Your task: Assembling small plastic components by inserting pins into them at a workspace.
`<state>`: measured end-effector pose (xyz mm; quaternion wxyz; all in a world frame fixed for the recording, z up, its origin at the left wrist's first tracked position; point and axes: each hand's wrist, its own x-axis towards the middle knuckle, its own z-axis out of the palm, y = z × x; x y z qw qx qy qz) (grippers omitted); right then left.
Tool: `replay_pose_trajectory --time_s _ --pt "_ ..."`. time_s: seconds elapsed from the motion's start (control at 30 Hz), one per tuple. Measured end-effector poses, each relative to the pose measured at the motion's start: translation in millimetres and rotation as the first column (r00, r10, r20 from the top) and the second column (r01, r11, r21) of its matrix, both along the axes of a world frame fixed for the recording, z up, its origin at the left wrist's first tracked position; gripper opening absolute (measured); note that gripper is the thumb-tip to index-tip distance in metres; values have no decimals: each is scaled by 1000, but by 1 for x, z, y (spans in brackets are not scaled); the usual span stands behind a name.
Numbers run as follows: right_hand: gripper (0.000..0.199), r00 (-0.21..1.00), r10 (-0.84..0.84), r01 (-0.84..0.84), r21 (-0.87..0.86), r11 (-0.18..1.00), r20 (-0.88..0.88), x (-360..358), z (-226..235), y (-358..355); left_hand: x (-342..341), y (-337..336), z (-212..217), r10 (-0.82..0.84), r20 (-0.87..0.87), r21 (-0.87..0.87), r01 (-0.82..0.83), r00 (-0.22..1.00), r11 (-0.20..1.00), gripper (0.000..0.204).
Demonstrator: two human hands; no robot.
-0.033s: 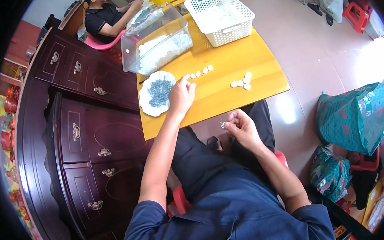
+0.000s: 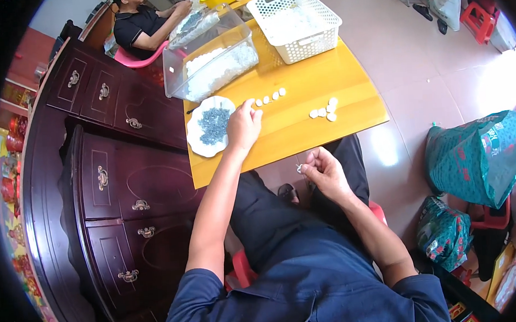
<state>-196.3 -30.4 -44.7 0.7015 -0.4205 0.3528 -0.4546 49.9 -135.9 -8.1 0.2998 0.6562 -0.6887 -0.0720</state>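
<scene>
My right hand (image 2: 329, 175) is raised just off the table's near edge, its thumb and fingers pinching a small white piece (image 2: 299, 168). That piece looks thin and hooked, too small to name. Over the table, my left hand (image 2: 244, 128) has its fingers curled together beside a row of small round white pieces (image 2: 267, 99); whatever its fingertips hold is hidden. A scalloped white plate (image 2: 196, 142) bearing a heap of small dark grey pieces (image 2: 214, 126) lies to the left of this hand. Farther right, a second cluster of round white pieces (image 2: 322, 111) rests on the yellow table (image 2: 303, 138).
At the table's back stand a clear plastic bin (image 2: 175, 78) of white pieces and a white perforated basket (image 2: 310, 44). A dark wooden cabinet (image 2: 136, 179) flanks the left. Another person (image 2: 140, 27) sits beyond it. Teal bags (image 2: 468, 156) stand on the right floor.
</scene>
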Motion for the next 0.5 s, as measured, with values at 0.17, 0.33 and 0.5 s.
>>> replay_pose_trajectory --time_s 0.17,0.33,0.5 --pt "13 1000 1 -2 -9 1000 -15 0 -2 -2 1 -31 -6 107 153 43 -115 982 992 34" --pt "12 999 -5 4 -16 1000 -42 0 -3 -3 6 -39 -12 34 237 31 -43 971 999 18" --pt "12 999 -18 17 -19 1000 -40 0 -3 -4 0 -34 -7 69 197 28 -76 978 997 9"
